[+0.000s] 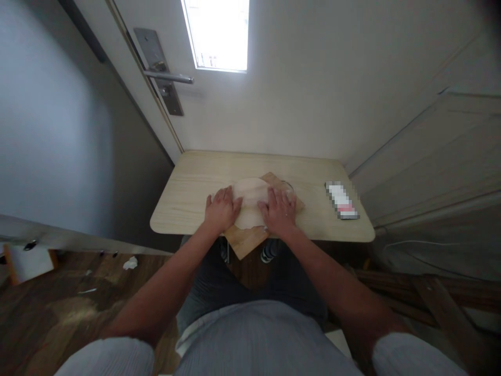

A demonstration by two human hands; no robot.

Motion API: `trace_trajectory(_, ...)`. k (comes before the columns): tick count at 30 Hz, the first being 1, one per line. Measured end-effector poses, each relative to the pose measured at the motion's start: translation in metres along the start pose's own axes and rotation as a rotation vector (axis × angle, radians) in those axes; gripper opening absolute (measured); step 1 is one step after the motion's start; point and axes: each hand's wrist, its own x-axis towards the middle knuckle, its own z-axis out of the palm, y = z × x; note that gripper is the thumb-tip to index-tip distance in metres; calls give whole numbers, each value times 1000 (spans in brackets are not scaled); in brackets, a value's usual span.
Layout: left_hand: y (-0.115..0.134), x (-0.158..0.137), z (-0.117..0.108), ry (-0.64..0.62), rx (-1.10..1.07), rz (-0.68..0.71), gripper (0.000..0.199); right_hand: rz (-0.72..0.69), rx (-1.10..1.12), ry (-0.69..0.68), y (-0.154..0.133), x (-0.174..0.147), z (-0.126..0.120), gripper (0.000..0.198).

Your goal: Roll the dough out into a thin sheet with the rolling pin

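A pale, round, flat sheet, perhaps dough, (250,186) lies on a brown wooden board (243,243). The board is turned cornerwise, and its near corner juts past the table's front edge. My left hand (223,208) rests on the left side of the sheet, fingers stretched forward and thumb pointing inward. On the right side lies my right hand (279,209), its fingers also extended and slightly apart. A faint pale band runs between the two hands; I cannot tell whether it is a separate thing. What lies under both palms is hidden.
A light wooden table (188,183) stands against a white door with a metal handle (168,77). A phone (341,200) lies at the table's right end. Crumpled tissue (130,262) is on the floor at left, and wooden beams (442,297) lie at right.
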Motion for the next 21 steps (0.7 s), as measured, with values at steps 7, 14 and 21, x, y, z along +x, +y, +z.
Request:
trace_trajectory(7,6,-31,1,27,4,-1,68,-2,4,24,-3,-28,-7,66)
trace_trajectory(14,18,-46,-3,75,7,-63,68,-10,-5,33,-6,-36,-10,67)
trace_trajectory(21,13,-13,-5,81,43,-90,67,2,-6,26,-11,9,-7,60)
